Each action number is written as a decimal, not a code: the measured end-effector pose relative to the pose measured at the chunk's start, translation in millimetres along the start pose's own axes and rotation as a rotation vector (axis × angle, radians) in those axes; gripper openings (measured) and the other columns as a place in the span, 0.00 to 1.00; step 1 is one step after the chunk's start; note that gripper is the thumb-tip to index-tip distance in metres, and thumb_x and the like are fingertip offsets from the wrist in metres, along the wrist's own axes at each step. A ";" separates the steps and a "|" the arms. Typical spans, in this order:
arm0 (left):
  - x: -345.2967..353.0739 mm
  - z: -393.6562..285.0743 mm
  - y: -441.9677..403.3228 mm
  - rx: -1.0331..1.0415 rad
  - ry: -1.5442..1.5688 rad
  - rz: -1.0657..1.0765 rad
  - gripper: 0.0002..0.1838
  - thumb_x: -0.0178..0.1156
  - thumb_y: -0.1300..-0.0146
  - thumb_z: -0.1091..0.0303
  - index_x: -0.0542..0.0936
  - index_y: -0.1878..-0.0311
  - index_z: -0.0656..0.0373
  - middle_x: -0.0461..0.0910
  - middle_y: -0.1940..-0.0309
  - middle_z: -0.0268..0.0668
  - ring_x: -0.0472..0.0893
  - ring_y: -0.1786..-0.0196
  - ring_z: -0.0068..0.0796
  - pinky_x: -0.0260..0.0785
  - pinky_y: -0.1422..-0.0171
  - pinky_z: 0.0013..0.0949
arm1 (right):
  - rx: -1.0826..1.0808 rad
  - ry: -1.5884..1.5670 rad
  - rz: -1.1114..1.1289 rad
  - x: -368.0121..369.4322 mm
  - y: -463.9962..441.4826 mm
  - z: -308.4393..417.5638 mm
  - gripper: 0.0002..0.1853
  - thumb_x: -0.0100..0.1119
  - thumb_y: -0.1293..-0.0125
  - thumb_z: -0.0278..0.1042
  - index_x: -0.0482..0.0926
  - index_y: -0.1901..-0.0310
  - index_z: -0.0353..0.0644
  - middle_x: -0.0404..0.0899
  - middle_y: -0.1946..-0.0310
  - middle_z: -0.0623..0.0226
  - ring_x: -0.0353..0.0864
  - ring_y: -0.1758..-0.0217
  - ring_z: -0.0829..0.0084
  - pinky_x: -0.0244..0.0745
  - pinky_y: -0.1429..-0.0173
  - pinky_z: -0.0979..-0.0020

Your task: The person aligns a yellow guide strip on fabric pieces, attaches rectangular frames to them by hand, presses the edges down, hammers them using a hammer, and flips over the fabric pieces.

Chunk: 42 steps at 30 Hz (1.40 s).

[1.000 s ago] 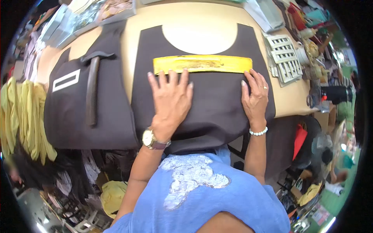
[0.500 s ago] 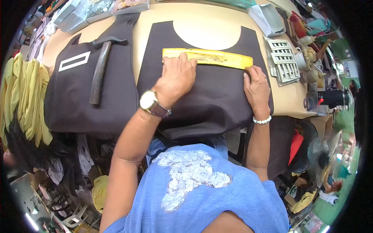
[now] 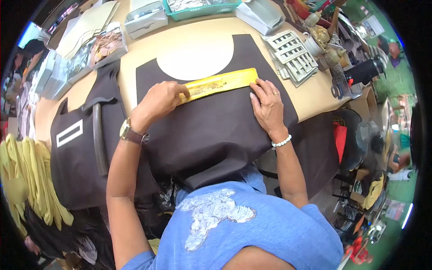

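A yellow strip (image 3: 220,84) with dark smudges lies across a dark apron-shaped piece of material (image 3: 202,128), below its round neck cutout. My left hand (image 3: 162,100), wearing a watch, curls its fingers onto the strip's left end and hides that end. At the strip's right end, the fingertips of my right hand (image 3: 268,105) touch the lower corner, its fingers mostly stretched out and the thumb apart on the dark material. A hammer (image 3: 100,135) rests to the left on a second dark piece (image 3: 74,171), beside a white rectangular frame (image 3: 69,133).
Stacked cut-out templates (image 3: 292,56) lie on the table's right, near scissors (image 3: 336,91) and glue bottles. Boxes (image 3: 146,22) and a teal basket (image 3: 202,12) of small parts line the back. Yellow pieces (image 3: 33,180) hang at the left edge.
The view has swung, so the table and strip appear tilted. My left hand has moved from the strip's upper edge to its left end. My right hand stays at the right end.
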State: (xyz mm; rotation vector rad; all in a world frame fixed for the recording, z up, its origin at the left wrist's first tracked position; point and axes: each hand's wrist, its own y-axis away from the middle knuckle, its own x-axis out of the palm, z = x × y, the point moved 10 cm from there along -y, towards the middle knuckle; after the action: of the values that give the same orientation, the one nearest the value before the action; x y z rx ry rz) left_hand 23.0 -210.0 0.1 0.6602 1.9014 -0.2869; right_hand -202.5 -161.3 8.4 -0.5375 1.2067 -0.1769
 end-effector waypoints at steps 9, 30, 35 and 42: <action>-3.4 3.4 12.5 -0.022 0.086 -0.048 0.10 0.58 0.42 0.72 0.84 0.58 0.54 0.78 0.67 0.43 0.79 0.62 0.43 0.71 0.56 0.42 | 0.052 -0.039 0.026 -0.7 -2.5 1.2 0.15 0.59 0.40 0.32 0.80 0.50 0.42 0.69 0.39 0.52 0.67 0.37 0.53 0.61 0.33 0.59; 33.0 -61.7 31.8 -0.037 -0.654 -0.116 0.25 0.53 0.44 0.69 0.71 0.43 0.72 0.73 0.51 0.49 0.78 0.64 0.42 0.74 0.65 0.36 | 0.090 -0.095 0.111 8.0 -4.3 -6.2 0.15 0.58 0.39 0.30 0.78 0.49 0.40 0.72 0.43 0.56 0.66 0.36 0.54 0.60 0.32 0.59; 6.0 -35.5 18.4 0.030 -0.170 -0.155 0.10 0.53 0.43 0.73 0.78 0.59 0.61 0.75 0.62 0.41 0.77 0.61 0.41 0.73 0.60 0.41 | 0.124 -0.087 0.129 7.0 -5.6 -7.8 0.14 0.57 0.38 0.33 0.79 0.52 0.39 0.72 0.45 0.55 0.67 0.37 0.52 0.61 0.33 0.58; -3.8 -20.9 13.9 0.052 -0.002 -0.128 0.13 0.53 0.43 0.79 0.81 0.56 0.57 0.76 0.57 0.38 0.76 0.55 0.40 0.71 0.49 0.39 | 0.184 -0.164 -0.035 -28.5 -45.0 -56.3 0.10 0.57 0.38 0.31 0.81 0.59 0.36 0.78 0.59 0.54 0.78 0.54 0.55 0.71 0.48 0.63</action>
State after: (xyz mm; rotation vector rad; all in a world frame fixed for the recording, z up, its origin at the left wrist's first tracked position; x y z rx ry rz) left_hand 15.9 -189.7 13.6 0.5730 1.9435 -0.4195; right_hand -257.9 -205.3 40.1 -0.4044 1.0105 -0.2658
